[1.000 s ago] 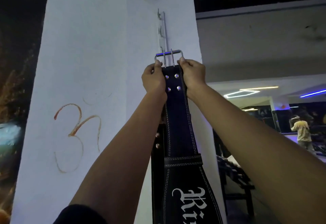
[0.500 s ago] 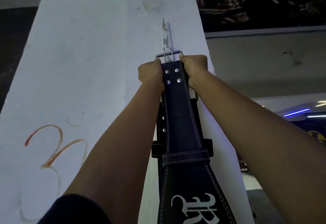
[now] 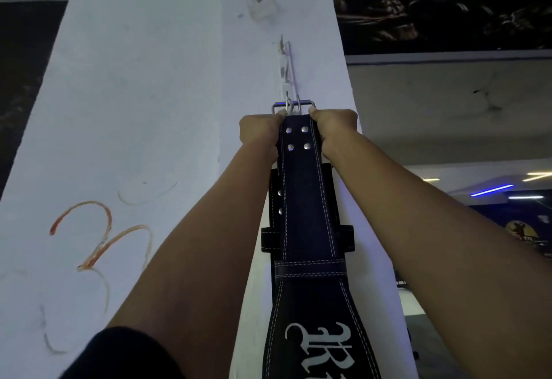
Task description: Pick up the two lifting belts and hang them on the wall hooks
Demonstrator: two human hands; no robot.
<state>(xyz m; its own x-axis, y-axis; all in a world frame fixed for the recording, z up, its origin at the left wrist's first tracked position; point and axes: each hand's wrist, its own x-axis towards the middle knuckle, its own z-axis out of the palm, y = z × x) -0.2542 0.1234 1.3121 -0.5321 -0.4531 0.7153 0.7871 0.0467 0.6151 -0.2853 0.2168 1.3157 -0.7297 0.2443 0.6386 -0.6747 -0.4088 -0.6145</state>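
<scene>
While white gothic lettering, cut off and unreadable, marks the front lifting belt (image 3: 301, 199), left hand (image 3: 259, 133) and right hand (image 3: 334, 130) clench its top below the buckle (image 3: 294, 107), against the white pillar (image 3: 149, 110) under the wall hook (image 3: 287, 62). Second belt (image 3: 273, 199) hangs behind.

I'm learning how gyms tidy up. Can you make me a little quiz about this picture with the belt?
1. True or false: only one hand grips the front belt.
2. What shiny metal part sits at the top of the belt, just under the wall hook?
3. Is something dark behind the front belt? A) yes, a second belt B) no, nothing

Key: 1. False: the left hand and right hand both grip it. 2. The buckle. 3. A.
</scene>
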